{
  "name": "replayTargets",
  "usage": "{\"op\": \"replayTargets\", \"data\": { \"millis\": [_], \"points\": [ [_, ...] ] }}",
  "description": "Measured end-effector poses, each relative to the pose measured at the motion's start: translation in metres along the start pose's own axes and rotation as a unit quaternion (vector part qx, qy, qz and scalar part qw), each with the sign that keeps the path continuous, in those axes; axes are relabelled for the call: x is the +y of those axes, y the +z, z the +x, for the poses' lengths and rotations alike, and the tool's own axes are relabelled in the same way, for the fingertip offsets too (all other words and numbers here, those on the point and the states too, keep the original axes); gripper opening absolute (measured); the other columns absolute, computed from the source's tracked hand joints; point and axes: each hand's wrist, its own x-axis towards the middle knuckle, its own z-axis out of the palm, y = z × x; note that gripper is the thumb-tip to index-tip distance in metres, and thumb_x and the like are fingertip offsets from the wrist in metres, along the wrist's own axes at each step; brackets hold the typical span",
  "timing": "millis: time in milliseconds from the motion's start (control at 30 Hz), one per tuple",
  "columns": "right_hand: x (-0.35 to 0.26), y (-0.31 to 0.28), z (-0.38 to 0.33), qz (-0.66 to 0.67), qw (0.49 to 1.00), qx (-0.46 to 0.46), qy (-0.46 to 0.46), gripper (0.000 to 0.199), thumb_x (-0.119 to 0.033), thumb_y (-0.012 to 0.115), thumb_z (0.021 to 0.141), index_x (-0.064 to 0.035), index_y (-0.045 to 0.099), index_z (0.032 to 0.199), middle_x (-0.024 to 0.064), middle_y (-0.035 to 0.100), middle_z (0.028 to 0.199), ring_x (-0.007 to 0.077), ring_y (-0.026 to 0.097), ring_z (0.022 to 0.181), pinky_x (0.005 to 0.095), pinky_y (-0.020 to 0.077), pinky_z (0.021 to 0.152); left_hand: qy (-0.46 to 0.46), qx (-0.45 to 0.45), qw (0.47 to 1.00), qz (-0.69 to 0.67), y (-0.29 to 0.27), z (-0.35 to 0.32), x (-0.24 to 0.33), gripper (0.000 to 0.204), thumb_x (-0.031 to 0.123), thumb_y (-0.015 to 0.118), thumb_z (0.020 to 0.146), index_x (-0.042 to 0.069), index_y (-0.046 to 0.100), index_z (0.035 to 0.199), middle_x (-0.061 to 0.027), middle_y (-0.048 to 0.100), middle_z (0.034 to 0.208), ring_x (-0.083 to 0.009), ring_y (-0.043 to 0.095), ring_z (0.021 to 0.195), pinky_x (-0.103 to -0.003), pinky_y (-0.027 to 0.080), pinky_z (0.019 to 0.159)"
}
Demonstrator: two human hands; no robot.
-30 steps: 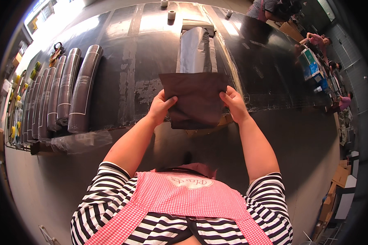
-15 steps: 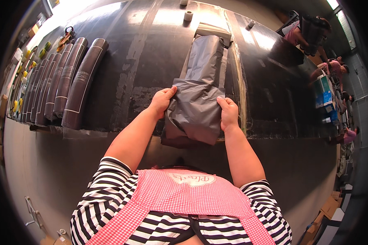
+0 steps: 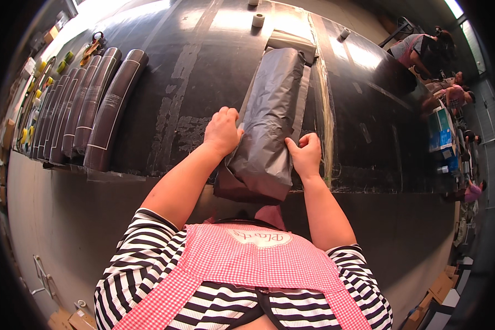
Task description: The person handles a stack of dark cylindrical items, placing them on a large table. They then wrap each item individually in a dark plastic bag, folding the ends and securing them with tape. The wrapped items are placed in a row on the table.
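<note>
A long dark grey plastic bag lies on the dark table in front of me, wrinkled and bulging around something long that I cannot see. Its near end hangs a little over the table's front edge. At the bag's left side, my left hand is closed, with thumb and fingers pinching the film. On the right side my right hand pinches the film too, its thumb against the bag and its fingers curled. A flat, lighter sheet shows beneath the bag along its right side.
Several wrapped dark rolls lie side by side at the table's left, with tape rolls beyond them. Small pale rolls stand at the far edge. Strips of tape cross the table. Other people work at the right.
The fold across the middle of the bag is gone; its film now runs smoothly to the far end. My left hand's fingers have curled more, and both hands stay at the bag's sides.
</note>
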Motion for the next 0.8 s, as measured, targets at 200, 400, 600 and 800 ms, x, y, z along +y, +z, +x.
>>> {"op": "replayTargets", "data": {
  "millis": [200, 400, 600, 800],
  "points": [
    [-0.037, 0.016, 0.0, -0.204, 0.964, -0.143, -0.093, 0.074, -0.036, 0.058, 0.093, 0.0088, 0.034, 0.146, 0.0303, 0.049, 0.14, 0.0423, 0.051, 0.128, 0.044, 0.0413, 0.108, 0.047, -0.198, 0.965, -0.167, -0.004, -0.023, 0.04, 0.066, 0.027, 0.059, 0.097, 0.005, 0.032, 0.153, -0.0266, 0.027, 0.158, -0.0416, 0.035, 0.142, -0.043, 0.031, 0.116],
    [-0.051, 0.023, 0.023, -0.171, 0.96, -0.203, 0.093, 0.135, -0.068, 0.074, 0.072, 0.0114, 0.001, 0.153, 0.0337, 0.043, 0.145, 0.0394, 0.047, 0.135, 0.0409, 0.0388, 0.112, 0.15, 0.063, 0.981, -0.104, -0.021, -0.081, 0.018, 0.087, 0.029, 0.079, 0.082, 0.002, 0.033, 0.151, -0.0221, 0.044, 0.147, -0.035, 0.046, 0.132, -0.043, 0.037, 0.112],
    [-0.039, 0.024, 0.023, 0.05, 0.965, -0.199, 0.161, 0.139, -0.045, 0.088, 0.067, 0.0035, -0.008, 0.156, 0.0304, 0.038, 0.15, 0.0348, 0.045, 0.136, 0.0367, 0.0374, 0.112, -0.178, -0.125, 0.797, -0.564, -0.02, -0.158, -0.005, 0.056, -0.001, 0.076, 0.083, 0.003, 0.047, 0.131, -0.0051, 0.063, 0.1, -0.0116, 0.061, 0.09, -0.027, 0.052, 0.082],
    [-0.011, 0.03, 0.027, 0.226, 0.937, -0.201, 0.172, 0.136, -0.029, 0.092, 0.065, 0.0021, -0.004, 0.157, 0.0253, 0.033, 0.153, 0.0314, 0.045, 0.134, 0.0389, 0.0389, 0.109, -0.094, -0.272, 0.845, -0.451, -0.04, -0.126, -0.058, 0.045, -0.008, 0.071, 0.082, 0.004, 0.052, 0.12, -0.0016, 0.064, 0.093, -0.0093, 0.061, 0.088, -0.026, 0.051, 0.081]
  ]
}}
